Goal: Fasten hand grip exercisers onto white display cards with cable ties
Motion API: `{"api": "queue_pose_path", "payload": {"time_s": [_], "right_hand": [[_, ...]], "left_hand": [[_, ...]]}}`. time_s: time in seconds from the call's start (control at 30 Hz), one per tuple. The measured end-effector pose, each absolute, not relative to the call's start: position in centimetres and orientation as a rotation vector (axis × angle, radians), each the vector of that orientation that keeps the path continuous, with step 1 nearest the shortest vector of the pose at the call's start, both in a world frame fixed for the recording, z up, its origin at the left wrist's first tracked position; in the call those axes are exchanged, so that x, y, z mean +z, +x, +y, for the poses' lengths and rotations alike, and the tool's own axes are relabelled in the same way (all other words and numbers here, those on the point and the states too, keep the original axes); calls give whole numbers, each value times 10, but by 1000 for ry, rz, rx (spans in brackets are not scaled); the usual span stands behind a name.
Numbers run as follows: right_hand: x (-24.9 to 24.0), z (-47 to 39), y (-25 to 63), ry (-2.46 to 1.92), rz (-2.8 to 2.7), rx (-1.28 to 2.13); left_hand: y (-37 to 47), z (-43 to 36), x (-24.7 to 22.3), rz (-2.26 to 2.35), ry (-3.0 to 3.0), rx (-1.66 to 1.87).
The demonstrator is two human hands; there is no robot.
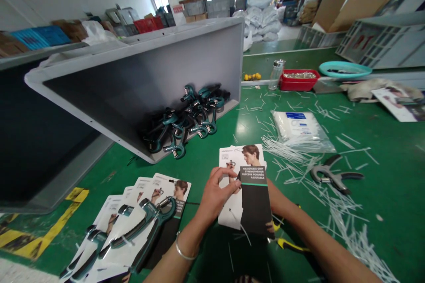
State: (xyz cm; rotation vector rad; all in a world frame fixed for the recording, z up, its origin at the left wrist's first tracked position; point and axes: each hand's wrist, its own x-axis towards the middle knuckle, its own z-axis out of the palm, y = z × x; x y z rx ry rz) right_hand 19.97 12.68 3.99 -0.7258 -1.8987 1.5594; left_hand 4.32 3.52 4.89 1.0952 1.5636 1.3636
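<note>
A printed backing card (255, 205) for an adjustable grip strengthener stands tilted up before me. My left hand (219, 188) is over its front, thumb and fingertips pinched together near the middle; what lies between them is too small to make out. A thin white cable tie (245, 230) pokes through a hole low in the card. Behind the card goes my right hand, its fingers hidden; only the wrist and forearm (285, 210) show. Left of me lie several overlapping cards (166, 185) with teal and black hand grips (146, 225) on them.
A tipped grey crate (146, 48) holds a pile of hand grips (186, 119). Loose cable ties (341, 203), a bag of ties (299, 128), another grip (335, 174) and yellow-handled cutters (288, 244) lie rightward. Behind are a red tray (299, 83) and a glass bottle (276, 75).
</note>
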Motion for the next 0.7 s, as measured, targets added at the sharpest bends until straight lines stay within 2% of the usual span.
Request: {"api": "queue_pose_path", "payload": {"time_s": [0.2, 0.33, 0.5, 0.6, 0.7], "right_hand": [[46, 118, 214, -684, -2094, 1537], [50, 117, 232, -670, -2267, 1290], [87, 117, 243, -511, -2318, 1142], [118, 105, 244, -521, -2287, 1246], [135, 85, 242, -645, -2129, 1602]], "left_hand": [[39, 33, 60, 1663, 1136, 1423], [37, 7, 81, 1763, 1276, 1487], [35, -38, 95, 1499, 1485, 1329], [29, -52, 95, 1130, 1783, 1046], [22, -57, 92, 1004, 1920, 971]]}}
